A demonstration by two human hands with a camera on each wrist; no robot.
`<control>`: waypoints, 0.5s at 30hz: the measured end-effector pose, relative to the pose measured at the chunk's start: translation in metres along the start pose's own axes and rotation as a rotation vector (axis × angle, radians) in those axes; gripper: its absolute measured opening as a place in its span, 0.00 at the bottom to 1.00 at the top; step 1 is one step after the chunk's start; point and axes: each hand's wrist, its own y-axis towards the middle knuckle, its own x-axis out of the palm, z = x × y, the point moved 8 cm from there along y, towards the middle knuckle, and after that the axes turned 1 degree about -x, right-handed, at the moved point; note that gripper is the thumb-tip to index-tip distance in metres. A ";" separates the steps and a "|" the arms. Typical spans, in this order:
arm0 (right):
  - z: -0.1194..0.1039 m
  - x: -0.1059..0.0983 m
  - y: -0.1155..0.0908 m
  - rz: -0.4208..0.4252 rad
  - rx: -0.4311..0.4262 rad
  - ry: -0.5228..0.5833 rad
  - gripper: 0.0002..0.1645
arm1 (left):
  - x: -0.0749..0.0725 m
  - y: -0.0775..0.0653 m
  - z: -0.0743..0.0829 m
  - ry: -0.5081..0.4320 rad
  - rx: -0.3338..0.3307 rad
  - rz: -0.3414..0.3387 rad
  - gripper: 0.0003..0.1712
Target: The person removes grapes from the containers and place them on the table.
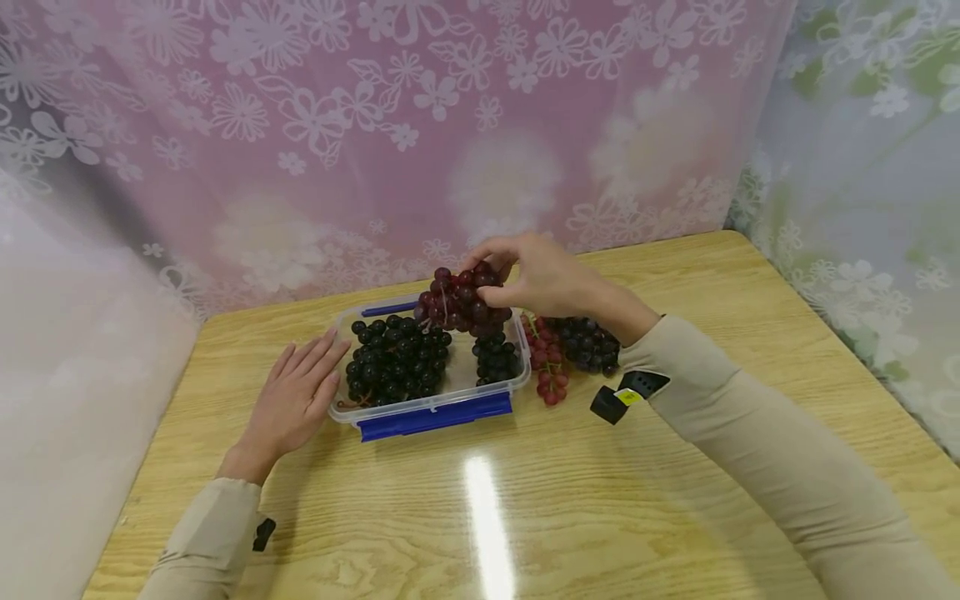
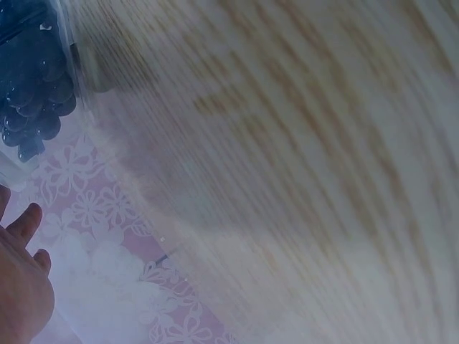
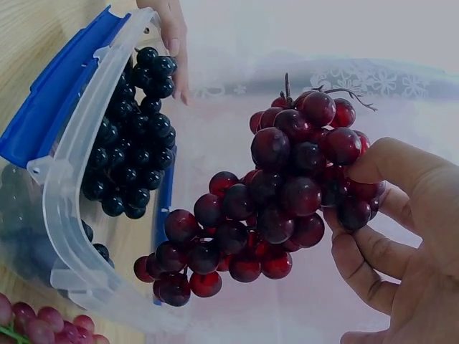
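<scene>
My right hand (image 1: 543, 279) pinches a bunch of dark red grapes (image 1: 461, 302) between thumb and fingers, above the right part of a clear plastic container (image 1: 459, 385) with blue side clips. In the right wrist view the red bunch (image 3: 276, 193) hangs from the fingertips, its thin stem ends showing. Inside the container, a large bunch of black grapes (image 1: 397, 358) fills the left side and a smaller dark bunch (image 1: 495, 358) lies at the right, partly hidden from above. My left hand (image 1: 298, 398) lies with straight fingers against the container's left rim.
Right of the container, a bunch of pinkish-red grapes (image 1: 550, 367) and another black bunch (image 1: 588, 343) lie on the wooden table (image 1: 570, 508). A floral curtain (image 1: 420, 167) hangs behind the table's back edge. Black wrist devices (image 1: 611, 404) sit on both sleeves.
</scene>
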 end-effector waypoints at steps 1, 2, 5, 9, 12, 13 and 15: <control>0.000 -0.002 -0.001 0.004 0.002 0.000 0.19 | 0.000 0.000 0.000 0.001 -0.002 -0.001 0.28; 0.000 -0.004 -0.002 0.012 0.000 0.000 0.19 | 0.000 -0.001 0.000 0.001 -0.002 -0.003 0.28; 0.001 -0.014 -0.006 0.029 -0.007 0.019 0.18 | 0.001 -0.001 0.001 0.001 -0.002 -0.006 0.28; 0.009 -0.030 -0.013 0.046 -0.003 0.070 0.17 | 0.000 0.000 0.002 -0.003 0.001 -0.003 0.28; 0.020 -0.043 -0.019 0.060 0.027 0.098 0.17 | 0.000 0.000 0.002 -0.003 -0.004 -0.002 0.28; 0.024 -0.047 -0.020 0.064 0.041 0.104 0.17 | 0.000 0.000 0.002 -0.003 -0.006 -0.002 0.28; 0.032 -0.054 -0.024 0.070 0.068 0.100 0.17 | 0.000 -0.001 0.001 -0.003 -0.006 0.001 0.28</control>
